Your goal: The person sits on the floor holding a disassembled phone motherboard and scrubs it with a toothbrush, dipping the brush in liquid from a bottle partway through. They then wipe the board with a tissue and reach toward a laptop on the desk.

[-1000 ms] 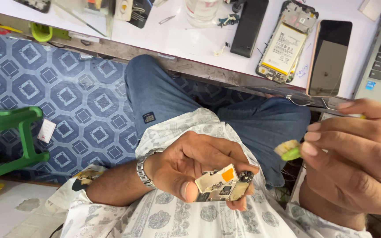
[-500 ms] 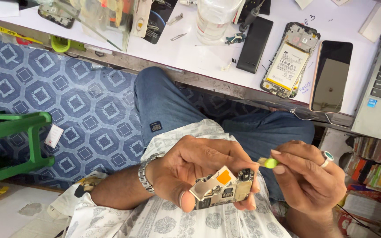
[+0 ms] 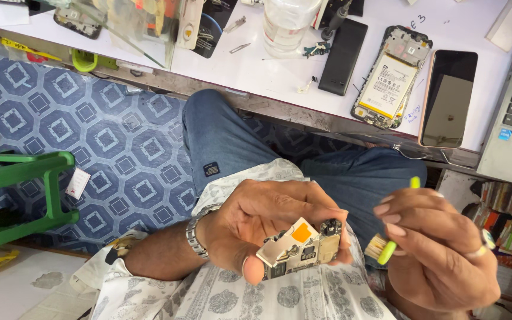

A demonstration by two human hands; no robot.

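Compared with the earlier frames, the right hand (image 3: 440, 249) has swung back toward the centre, so the small yellow-green brush (image 3: 393, 237) it pinches now sits just beside the circuit board (image 3: 300, 246) rather than off at the right edge. The left hand (image 3: 268, 222) is curled closed around that board, thumb under its lower edge, holding it at lower centre above the patterned shirt. The right hand's fingers are closed on the brush handle, bristles pointing toward the board but apart from it.

Judging from this, the board is already out of a phone and brushing looks barely begun; putting it back is left.

On the white desk (image 3: 256, 65) at the top, an opened phone (image 3: 389, 77) shows a pale battery with a printed label. Beside it on the right lies a dark phone screen (image 3: 448, 98), on the left a black slab (image 3: 342, 56). A clear plastic bottle (image 3: 285, 26) stands at top centre. A small white tag (image 3: 78, 182) hangs off the green stool (image 3: 19, 195) at left.
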